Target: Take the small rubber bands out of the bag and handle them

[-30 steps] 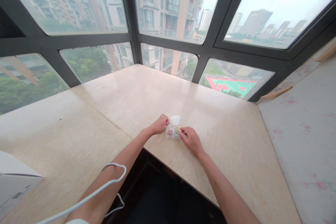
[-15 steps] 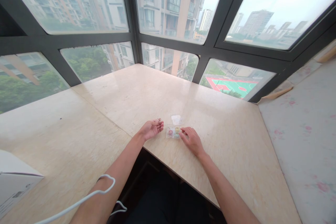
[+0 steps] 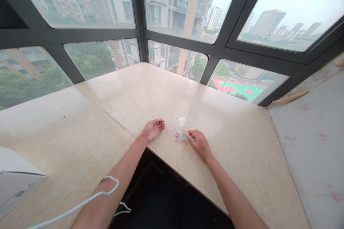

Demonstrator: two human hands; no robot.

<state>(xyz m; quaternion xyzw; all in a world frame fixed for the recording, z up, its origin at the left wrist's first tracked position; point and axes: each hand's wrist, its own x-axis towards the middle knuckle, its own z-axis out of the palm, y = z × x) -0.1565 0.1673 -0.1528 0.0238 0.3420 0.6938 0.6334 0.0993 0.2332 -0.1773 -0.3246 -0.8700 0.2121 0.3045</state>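
My left hand (image 3: 153, 130) is palm up over the table, its fingers curled. Small thin wire-like pieces (image 3: 161, 119) show at its thumb and forefinger; their exact kind is too small to make out. To its right lies a clear plastic box (image 3: 174, 139) with compartments, its transparent lid (image 3: 184, 121) folded back on the far side. Inside are small pink-red pieces (image 3: 177, 135) on the left and yellow and green ones (image 3: 184, 135) on the right. My right hand (image 3: 200, 144) is at the box's right edge, with bent thumb and forefinger close together against it.
The marble-patterned table (image 3: 120, 96) runs to the windows. A white carton (image 3: 18, 182) stands at the left edge. A white cable (image 3: 88, 198) crosses my left forearm. A flower-patterned wall (image 3: 311, 143) bounds the right side. The table's front edge (image 3: 172, 170) lies above my lap.
My left hand has drawn a little left, away from the box, its palm turned further upward. My right hand remains at the box's right edge. The whole view has shifted slightly.
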